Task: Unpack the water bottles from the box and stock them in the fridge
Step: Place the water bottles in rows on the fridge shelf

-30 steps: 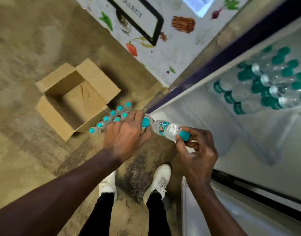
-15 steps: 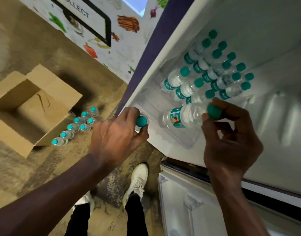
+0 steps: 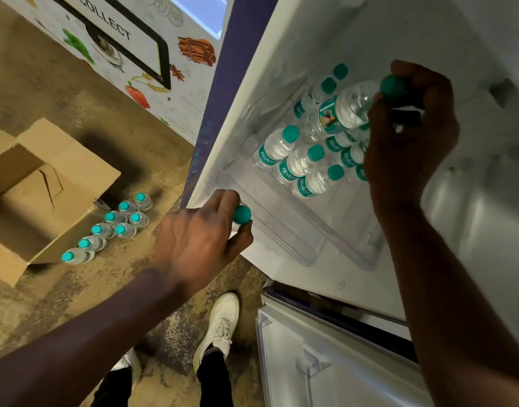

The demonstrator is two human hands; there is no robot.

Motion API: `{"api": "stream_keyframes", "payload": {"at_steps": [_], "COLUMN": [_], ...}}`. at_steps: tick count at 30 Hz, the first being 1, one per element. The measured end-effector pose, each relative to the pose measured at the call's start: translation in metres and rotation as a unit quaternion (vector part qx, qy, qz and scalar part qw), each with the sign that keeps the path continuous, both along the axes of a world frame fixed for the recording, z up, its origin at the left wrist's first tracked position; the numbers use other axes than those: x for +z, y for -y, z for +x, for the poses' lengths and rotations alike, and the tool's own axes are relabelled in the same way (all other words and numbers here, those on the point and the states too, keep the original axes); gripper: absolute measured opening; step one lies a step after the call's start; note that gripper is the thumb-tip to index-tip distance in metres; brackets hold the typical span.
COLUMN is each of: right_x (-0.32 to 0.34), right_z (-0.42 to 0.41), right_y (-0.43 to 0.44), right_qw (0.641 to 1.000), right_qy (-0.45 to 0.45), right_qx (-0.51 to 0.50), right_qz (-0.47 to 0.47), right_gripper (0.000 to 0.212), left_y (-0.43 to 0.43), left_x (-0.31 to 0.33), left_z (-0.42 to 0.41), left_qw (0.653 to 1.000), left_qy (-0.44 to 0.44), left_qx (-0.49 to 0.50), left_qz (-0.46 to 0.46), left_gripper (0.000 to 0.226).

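Water bottles (image 3: 299, 164) in fridge (image 3: 472, 215) — labelled "Bisleri".

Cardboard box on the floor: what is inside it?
The open brown cardboard box shows only its bare bottom; its left part is cut off by the frame edge.

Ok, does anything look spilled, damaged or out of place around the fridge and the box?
Nothing looks spilled or broken. The only blemish is a torn or creased patch inside the open brown cardboard box. The clear teal-capped plastic bottles on the floor stand upright in tidy rows, as do the stocked ones in the white fridge.
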State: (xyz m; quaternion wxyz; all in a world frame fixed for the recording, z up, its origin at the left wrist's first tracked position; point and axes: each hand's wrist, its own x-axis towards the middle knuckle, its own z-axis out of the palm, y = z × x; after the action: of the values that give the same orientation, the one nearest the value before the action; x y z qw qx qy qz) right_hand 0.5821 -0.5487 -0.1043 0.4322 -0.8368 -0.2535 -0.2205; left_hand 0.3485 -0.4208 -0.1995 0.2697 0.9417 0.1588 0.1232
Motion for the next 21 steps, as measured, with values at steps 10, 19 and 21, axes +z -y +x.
{"api": "stream_keyframes", "payload": {"at_steps": [10, 19, 21], "right_x": [-0.046, -0.057, -0.061], "right_z": [0.07, 0.093, 0.096], "right_y": [-0.018, -0.029, -0.03], "right_qw": [0.986, 0.943, 0.93], "right_qy": [-0.04, -0.048, -0.047], "right_qx": [0.076, 0.181, 0.195], "right_qz": [-0.143, -0.276, -0.309], "right_gripper": [0.031, 0.032, 0.031], "left_y": [0.016, 0.023, 0.024], "left_x": [-0.022, -0.029, -0.028], "left_z": [0.002, 0.003, 0.005], "left_qw": [1.0, 0.999, 0.999], "left_qy": [-0.003, -0.016, -0.021], "left_qx": [-0.018, -0.023, -0.02], "left_qz": [0.014, 0.021, 0.024], "left_gripper": [0.034, 0.035, 0.034]}}
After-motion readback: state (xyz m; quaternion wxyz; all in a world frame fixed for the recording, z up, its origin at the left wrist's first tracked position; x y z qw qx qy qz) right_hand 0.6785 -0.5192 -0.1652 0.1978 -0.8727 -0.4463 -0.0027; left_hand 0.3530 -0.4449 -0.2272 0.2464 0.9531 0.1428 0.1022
